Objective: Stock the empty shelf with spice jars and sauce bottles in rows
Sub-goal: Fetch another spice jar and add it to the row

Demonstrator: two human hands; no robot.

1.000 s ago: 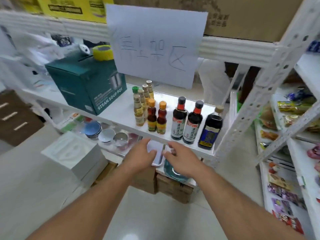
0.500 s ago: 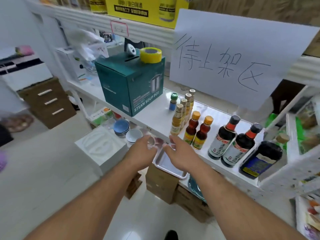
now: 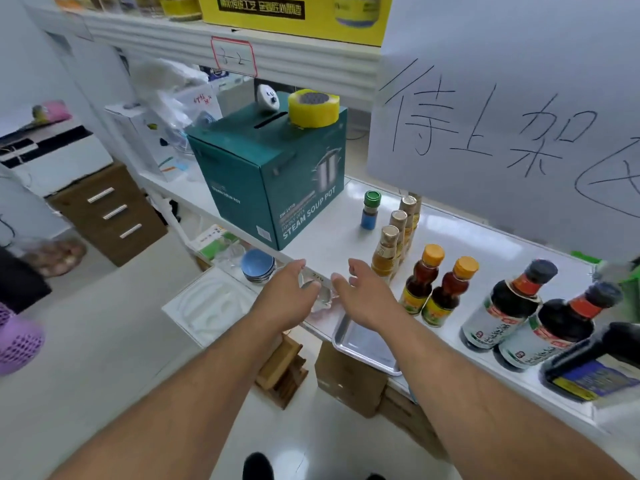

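On the white shelf (image 3: 332,233) stand rows of bottles: a green-capped spice jar (image 3: 370,210), gold-capped oil bottles (image 3: 391,245), two orange-capped sauce bottles (image 3: 434,285), two dark soy bottles (image 3: 509,306) and a dark blue-labelled bottle (image 3: 588,362) at far right. My left hand (image 3: 289,299) and my right hand (image 3: 365,296) hover side by side at the shelf's front edge, left of the bottles. Both hold nothing, fingers apart.
A teal steam-pot box (image 3: 273,171) with a yellow tape roll (image 3: 313,107) stands on the shelf's left. A paper sign (image 3: 512,126) hangs above the bottles. A metal tray (image 3: 363,344), blue bowls (image 3: 258,268) and cardboard boxes (image 3: 346,379) sit below. Brown drawers (image 3: 107,209) stand left.
My view has swung left and closer, so the bottles slid right in frame. Both hands stayed empty and rose from below the shelf edge to just above it.
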